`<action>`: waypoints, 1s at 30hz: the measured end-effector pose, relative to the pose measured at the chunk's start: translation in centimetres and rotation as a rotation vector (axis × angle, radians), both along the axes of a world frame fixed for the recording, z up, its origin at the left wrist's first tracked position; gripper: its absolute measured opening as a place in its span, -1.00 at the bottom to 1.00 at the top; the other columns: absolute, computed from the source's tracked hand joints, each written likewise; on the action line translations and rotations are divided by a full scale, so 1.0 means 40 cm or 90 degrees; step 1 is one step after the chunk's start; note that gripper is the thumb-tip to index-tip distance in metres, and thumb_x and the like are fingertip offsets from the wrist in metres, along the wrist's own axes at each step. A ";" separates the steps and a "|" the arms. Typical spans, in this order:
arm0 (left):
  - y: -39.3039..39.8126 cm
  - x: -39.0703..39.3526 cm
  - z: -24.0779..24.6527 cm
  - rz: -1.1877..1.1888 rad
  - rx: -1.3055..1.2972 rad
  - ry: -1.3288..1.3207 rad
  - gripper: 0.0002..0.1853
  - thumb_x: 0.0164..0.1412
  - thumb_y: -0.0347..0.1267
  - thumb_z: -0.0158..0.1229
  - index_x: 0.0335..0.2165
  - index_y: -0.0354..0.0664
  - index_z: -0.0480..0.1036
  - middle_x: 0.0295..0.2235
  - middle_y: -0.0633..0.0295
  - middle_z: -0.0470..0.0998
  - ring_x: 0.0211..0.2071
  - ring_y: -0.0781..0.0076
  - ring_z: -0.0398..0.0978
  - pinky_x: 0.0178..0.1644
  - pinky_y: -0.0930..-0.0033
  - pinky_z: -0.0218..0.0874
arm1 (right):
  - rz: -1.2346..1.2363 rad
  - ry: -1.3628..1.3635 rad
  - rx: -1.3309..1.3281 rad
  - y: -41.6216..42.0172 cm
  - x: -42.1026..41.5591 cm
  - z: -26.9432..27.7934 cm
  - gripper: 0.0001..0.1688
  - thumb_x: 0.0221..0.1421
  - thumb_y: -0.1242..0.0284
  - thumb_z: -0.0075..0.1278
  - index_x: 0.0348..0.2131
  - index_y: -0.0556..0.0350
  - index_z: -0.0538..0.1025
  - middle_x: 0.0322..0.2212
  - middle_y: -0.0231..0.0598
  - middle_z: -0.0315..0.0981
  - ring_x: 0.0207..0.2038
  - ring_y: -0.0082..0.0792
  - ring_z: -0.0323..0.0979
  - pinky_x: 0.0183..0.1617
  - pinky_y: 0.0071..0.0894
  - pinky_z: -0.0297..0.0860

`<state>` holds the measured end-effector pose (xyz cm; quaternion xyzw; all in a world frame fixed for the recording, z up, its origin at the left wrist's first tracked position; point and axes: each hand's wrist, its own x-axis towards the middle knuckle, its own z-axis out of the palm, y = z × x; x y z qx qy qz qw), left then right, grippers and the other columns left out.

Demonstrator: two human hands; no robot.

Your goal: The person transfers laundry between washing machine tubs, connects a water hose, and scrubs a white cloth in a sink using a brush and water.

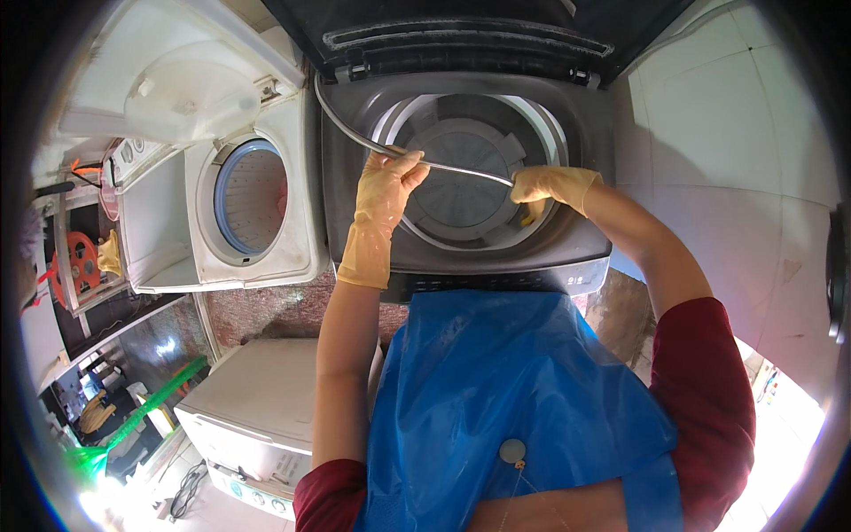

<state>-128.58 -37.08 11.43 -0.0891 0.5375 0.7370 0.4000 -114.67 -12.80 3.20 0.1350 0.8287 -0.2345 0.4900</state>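
A top-loading washing machine [465, 263] with a dark grey top stands before me, its dark lid [465, 56] raised. Across the mouth of its round drum [459, 176] runs a thin grey hose [462, 168], which comes in from the machine's back left corner. My left hand [392, 179], in a pale yellow rubber glove, pinches the hose over the drum's left rim. Near the right rim my right hand [548, 185], gloved likewise, closes around the hose's far end. A small yellow piece [532, 213] shows below that hand; whether it is glove or something else is unclear.
At left stands a white twin-tub washer [309, 233] with its lid up and a blue-ringed tub [226, 199]. Another white appliance [259, 392] with dials sits behind it, lower left. A tiled wall [718, 146] closes the right side. A blue apron [512, 386] covers my front.
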 end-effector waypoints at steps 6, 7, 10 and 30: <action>-0.009 -0.024 -0.051 -0.108 -0.004 0.192 -0.79 0.13 -0.61 0.24 -0.21 -0.36 0.51 -0.21 0.19 0.51 -0.20 0.41 0.55 -0.05 0.53 0.43 | -0.440 0.046 -0.264 -0.134 0.078 -0.148 -0.52 0.11 0.20 0.06 -0.09 0.17 0.57 -0.21 -0.06 0.61 -0.16 -0.16 0.56 -0.03 -0.20 0.40; -0.013 -0.028 -0.057 -0.109 0.019 0.211 -0.78 0.12 -0.60 0.25 -0.20 -0.33 0.54 -0.20 0.19 0.51 -0.19 0.42 0.55 -0.05 0.53 0.42 | -0.529 0.079 -0.352 -0.156 0.071 -0.161 -0.54 0.15 0.22 0.04 -0.07 0.16 0.56 -0.22 -0.07 0.61 -0.18 -0.21 0.57 -0.03 -0.27 0.42; -0.027 -0.036 -0.053 -0.108 0.053 0.233 -0.75 0.10 -0.59 0.27 -0.18 -0.27 0.57 -0.19 0.17 0.51 -0.19 0.43 0.54 -0.07 0.52 0.40 | -0.791 0.215 -0.468 -0.215 0.043 -0.137 -0.56 0.22 0.24 0.03 -0.05 0.20 0.51 -0.29 -0.06 0.61 -0.23 -0.33 0.59 -0.10 -0.43 0.46; -0.020 0.002 -0.032 -0.105 -0.035 0.149 -0.82 0.14 -0.61 0.22 -0.27 -0.32 0.41 -0.33 0.17 0.50 -0.30 0.41 0.53 -0.12 0.46 0.46 | -0.068 0.079 0.130 -0.048 0.073 0.004 -0.64 0.08 0.41 -0.04 -0.13 0.11 0.59 -0.18 -0.02 0.58 -0.05 -0.03 0.52 -0.01 -0.12 0.42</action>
